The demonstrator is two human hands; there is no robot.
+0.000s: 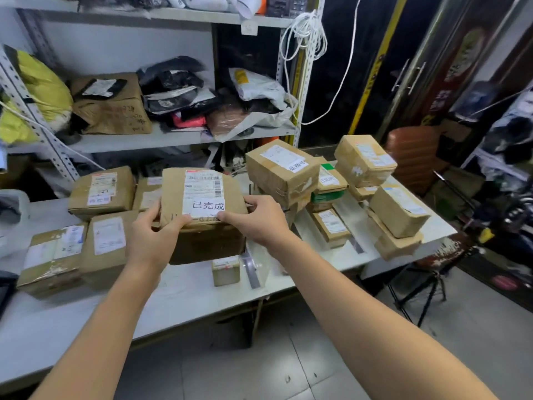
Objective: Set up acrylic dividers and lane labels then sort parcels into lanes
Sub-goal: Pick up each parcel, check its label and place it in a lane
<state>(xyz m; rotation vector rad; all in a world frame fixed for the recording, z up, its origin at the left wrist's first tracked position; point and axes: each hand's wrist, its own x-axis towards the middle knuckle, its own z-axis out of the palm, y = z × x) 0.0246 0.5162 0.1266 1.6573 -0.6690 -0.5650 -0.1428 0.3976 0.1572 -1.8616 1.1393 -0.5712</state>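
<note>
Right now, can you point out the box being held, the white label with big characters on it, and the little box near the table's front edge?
Held box [207, 243]: head view, its shaded front face.
White label [208, 205]: head view, its printed middle.
Little box [226, 271]: head view, its front face.

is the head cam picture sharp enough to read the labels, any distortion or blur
Head view: the white lane label on the brown cardboard parcel held between the left hand and right hand reads clearly; the finer shipping print is soft. Wide-angle bending curves the white table edge and tilts the grey metal shelf posts. Lighting is even, with no strong glare.
</note>
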